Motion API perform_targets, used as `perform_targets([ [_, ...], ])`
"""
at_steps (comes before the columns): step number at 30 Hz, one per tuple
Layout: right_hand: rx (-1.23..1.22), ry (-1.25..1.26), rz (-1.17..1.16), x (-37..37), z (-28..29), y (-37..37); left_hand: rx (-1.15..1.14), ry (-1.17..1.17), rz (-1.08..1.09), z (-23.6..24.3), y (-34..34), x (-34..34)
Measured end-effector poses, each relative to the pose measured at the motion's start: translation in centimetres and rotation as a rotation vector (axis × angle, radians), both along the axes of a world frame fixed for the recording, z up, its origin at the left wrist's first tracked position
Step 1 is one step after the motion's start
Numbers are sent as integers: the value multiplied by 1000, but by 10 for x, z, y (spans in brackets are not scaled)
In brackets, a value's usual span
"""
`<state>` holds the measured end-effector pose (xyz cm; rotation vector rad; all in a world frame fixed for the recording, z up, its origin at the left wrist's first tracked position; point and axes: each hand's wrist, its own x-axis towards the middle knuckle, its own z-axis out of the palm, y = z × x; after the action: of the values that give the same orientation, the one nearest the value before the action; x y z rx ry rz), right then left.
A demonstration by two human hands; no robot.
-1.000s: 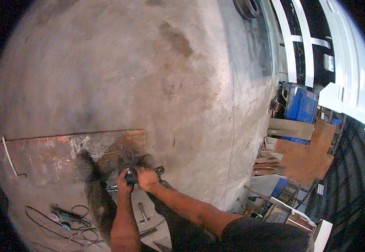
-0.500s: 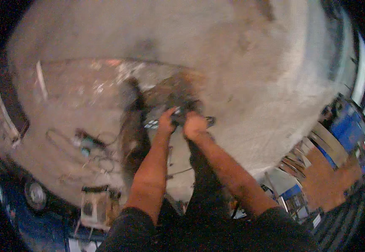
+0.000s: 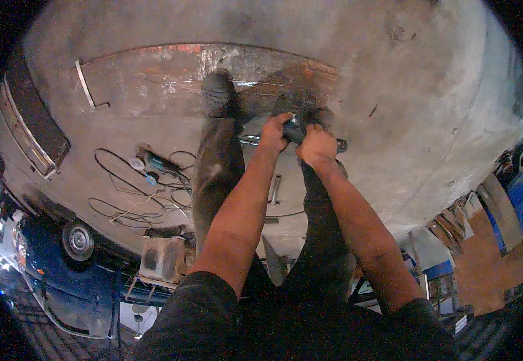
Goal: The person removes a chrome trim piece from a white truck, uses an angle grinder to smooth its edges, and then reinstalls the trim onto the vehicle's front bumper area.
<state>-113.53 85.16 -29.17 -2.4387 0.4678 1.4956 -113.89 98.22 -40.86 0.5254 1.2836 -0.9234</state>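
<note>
Both my hands are closed round a dark hand-held power tool (image 3: 294, 132) between my knees; it looks like an angle grinder, but its front is hard to make out. My left hand (image 3: 275, 132) grips its left side. My right hand (image 3: 318, 146) wraps its body farther right, with a dark end poking out past the fist. Just beyond the tool lies a long, rusty, scraped metal panel (image 3: 147, 90) on the floor. My left shoe (image 3: 218, 93) rests on it.
A teal angle grinder (image 3: 166, 162) lies on the concrete at left among looped cables (image 3: 108, 174). A short metal bar (image 3: 275, 188) lies between my legs. A sooty box (image 3: 162, 259) stands lower left, near a dark blue vehicle (image 3: 72, 277). Brown boards (image 3: 484, 265) are at right.
The view has swung and steadied from a blur, so the panel and floor tools show more sharply. My hands appear farther up and right in the picture, still gripping the power tool.
</note>
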Motion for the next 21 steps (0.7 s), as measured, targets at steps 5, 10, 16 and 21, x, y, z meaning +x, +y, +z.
perform_targets([
  [5,-6,-99,-37,-5,1,2,49,35,-43,1,3,1],
  [10,12,-45,-59,-5,-2,-2,-24,-6,-100,13,2,13],
  [16,-23,-123,-27,-13,-6,-2,70,-315,-220,16,1,-2],
  [21,-13,42,-194,-9,-5,1,66,-205,-289,5,3,4],
])
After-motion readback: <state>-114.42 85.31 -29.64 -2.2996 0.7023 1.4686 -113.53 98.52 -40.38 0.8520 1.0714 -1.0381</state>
